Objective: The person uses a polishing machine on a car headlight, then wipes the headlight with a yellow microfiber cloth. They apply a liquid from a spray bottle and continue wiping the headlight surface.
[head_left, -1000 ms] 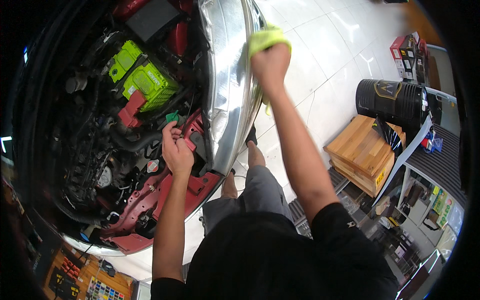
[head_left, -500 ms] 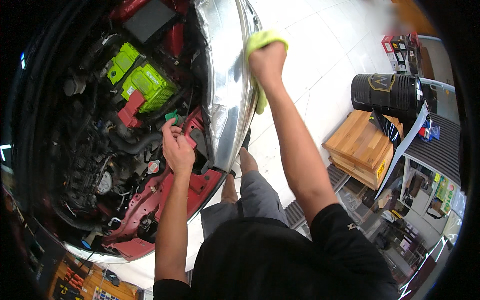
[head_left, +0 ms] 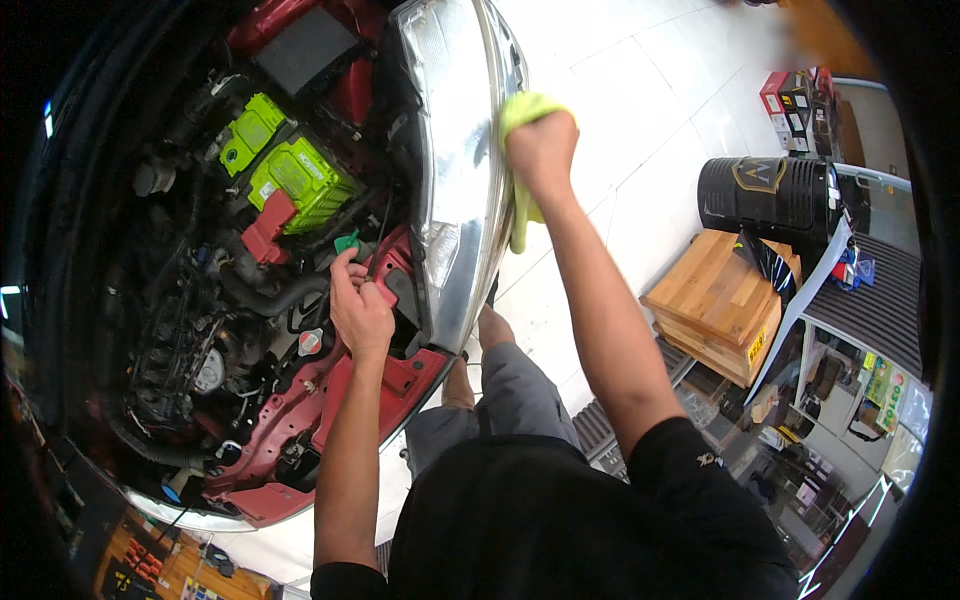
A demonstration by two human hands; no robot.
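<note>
While pressed flat to the glossy, curved headlight [head_left: 455, 190], right hand [head_left: 542, 150] closed round a soft yellow-green cloth [head_left: 522, 170], cloth bunched against the lens near its outer edge, one tail hanging down; left hand [head_left: 358, 310] resting on the red painted front panel [head_left: 395, 375] just behind the lamp, fingers curled loosely, gripping nothing that can be made out; crowded behind: lime-green battery cover [head_left: 298, 180], black ribbed hoses, small green clip [head_left: 346, 242] by the fingertips; off to the right on pale tiled floor, slatted wooden crate [head_left: 715, 305] and round black drum [head_left: 765, 195] just beyond it.
</note>
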